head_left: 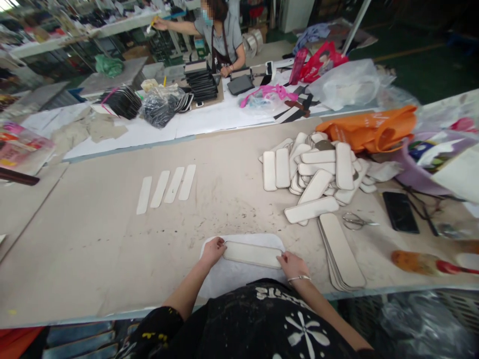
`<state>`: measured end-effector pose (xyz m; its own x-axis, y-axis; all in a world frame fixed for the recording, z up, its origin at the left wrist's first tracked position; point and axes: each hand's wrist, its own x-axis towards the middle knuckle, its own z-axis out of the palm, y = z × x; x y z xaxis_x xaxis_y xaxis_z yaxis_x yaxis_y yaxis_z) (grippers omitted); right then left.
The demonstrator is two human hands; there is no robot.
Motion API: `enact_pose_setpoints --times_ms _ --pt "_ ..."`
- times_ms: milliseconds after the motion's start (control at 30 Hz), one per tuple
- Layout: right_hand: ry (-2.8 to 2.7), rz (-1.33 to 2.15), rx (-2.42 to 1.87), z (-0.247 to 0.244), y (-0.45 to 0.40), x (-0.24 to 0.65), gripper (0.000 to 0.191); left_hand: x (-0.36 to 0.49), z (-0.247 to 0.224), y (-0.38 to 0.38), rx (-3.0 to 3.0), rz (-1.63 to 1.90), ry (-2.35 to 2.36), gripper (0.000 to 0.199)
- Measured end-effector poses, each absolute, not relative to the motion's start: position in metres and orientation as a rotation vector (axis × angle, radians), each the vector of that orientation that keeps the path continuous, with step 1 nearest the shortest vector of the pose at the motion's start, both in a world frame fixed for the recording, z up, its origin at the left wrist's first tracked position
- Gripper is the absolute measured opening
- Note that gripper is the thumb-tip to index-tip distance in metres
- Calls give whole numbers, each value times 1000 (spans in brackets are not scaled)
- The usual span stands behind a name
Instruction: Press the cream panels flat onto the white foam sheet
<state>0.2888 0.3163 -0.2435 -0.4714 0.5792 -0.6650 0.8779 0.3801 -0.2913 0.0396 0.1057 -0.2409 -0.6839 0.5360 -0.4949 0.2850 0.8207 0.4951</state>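
Note:
A long off-white padded strip (pixel 252 254) with rounded corners lies crosswise in front of me, over a white sheet (pixel 217 279) on the table. My left hand (pixel 214 251) pinches the strip's left end between thumb and fingers. At the opposite end, my right hand (pixel 294 265), with a bracelet at the wrist, grips the right corner. To the right of that hand lies a neat stack of similar flat strips (pixel 342 252). Farther back is a loose heap of padded strips (pixel 318 164). Several thin white strips (pixel 166 189) lie in a row at left.
Scissors (pixel 357 221), a black phone (pixel 400 212) and an orange-brown bottle (pixel 415 262) lie at right. Behind them are an orange bag (pixel 374 129) and a purple basin (pixel 419 164). Across the table, a co-worker (pixel 224 40) stands by stacked black pieces (pixel 201 82).

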Motion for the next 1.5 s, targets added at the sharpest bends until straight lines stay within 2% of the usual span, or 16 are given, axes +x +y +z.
enact_pose_setpoints --times_ms 100,333,533,1500 --pt "2224 -859 1227 -244 324 278 27 48 -243 100 580 560 2396 19" --pt "2266 -861 1233 -249 346 255 22 56 -258 86 499 554 2464 9" --pt "2262 -860 1259 -254 351 250 18 51 -256 91 535 516 2427 13" --pt "2287 -773 1220 -251 349 247 16 53 -256 92 453 563 2392 14"
